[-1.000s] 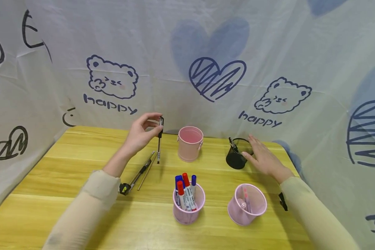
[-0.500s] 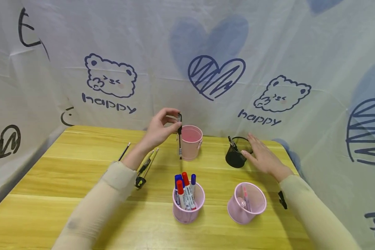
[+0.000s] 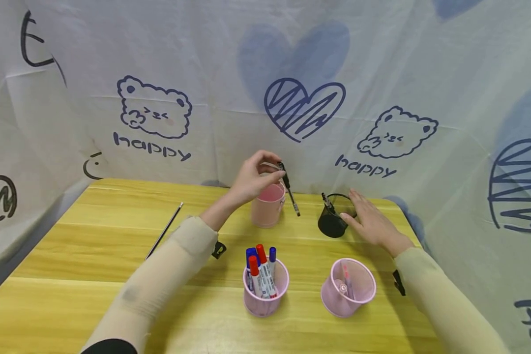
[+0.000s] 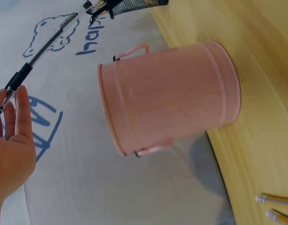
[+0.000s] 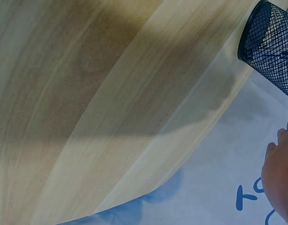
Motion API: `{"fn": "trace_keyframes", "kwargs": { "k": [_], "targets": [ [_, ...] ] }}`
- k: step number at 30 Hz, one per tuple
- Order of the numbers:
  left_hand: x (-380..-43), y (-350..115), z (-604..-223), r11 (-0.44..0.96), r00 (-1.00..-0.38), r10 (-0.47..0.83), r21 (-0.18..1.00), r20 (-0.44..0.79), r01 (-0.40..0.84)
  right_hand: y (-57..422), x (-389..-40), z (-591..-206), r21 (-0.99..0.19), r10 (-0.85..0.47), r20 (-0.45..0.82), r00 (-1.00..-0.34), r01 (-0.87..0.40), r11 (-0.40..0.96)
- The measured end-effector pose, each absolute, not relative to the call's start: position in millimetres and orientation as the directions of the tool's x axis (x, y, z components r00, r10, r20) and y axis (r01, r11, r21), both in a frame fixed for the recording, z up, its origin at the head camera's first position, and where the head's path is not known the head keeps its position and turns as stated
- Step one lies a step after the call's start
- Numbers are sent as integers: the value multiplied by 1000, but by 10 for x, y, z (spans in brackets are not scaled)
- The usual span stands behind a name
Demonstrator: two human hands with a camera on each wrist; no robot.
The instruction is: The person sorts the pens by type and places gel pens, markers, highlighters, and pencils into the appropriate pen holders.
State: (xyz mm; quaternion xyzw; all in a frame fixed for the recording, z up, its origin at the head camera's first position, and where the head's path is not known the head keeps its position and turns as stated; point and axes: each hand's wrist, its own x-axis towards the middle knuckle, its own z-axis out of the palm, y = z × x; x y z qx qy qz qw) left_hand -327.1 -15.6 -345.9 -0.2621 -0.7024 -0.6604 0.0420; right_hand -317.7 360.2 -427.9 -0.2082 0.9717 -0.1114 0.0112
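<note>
My left hand (image 3: 257,178) pinches a black-and-clear gel pen (image 3: 290,191) between thumb and fingertips. The pen slants down to the right, in the air behind the middle of the table. In the left wrist view the same pen (image 4: 38,58) shows a dark rubber grip. Below the hand stands a pink bucket (image 3: 267,212) with small side handles, partly covered by the hand. My right hand (image 3: 373,219), fingers straight, lies along the right side of a black mesh pen cup (image 3: 332,224). Pens (image 3: 328,202) lean inside that cup. The right wrist view shows the mesh cup (image 5: 270,51) above the hand.
A pink cup (image 3: 265,306) with red and blue markers stands in front, and another pink cup (image 3: 339,305) holds a few pens to its right. A dark pencil (image 3: 163,231) lies at left. Two pencils (image 4: 277,200) show partly in the left wrist view. A patterned cloth (image 3: 230,64) hangs behind.
My left hand has carried the pen rightward, past the front of the pink bucket to its right side, and the pen has gone from upright to tilted. The right hand has stayed by the mesh cup.
</note>
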Motion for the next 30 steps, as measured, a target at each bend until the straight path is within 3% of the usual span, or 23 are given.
{"fn": "trace_keyframes", "kwargs": {
  "k": [16,30],
  "targets": [
    [-3416,288,-3497,-21,-859,407,944,310,330,3600,-3175,-4260,-225,-400,15,-916,-393,892],
    [-3475,577,-3618,194,-824,518,907,230,375,3597,-3177,-4254,-229,-395,15,-918,-388,893]
  ]
}}
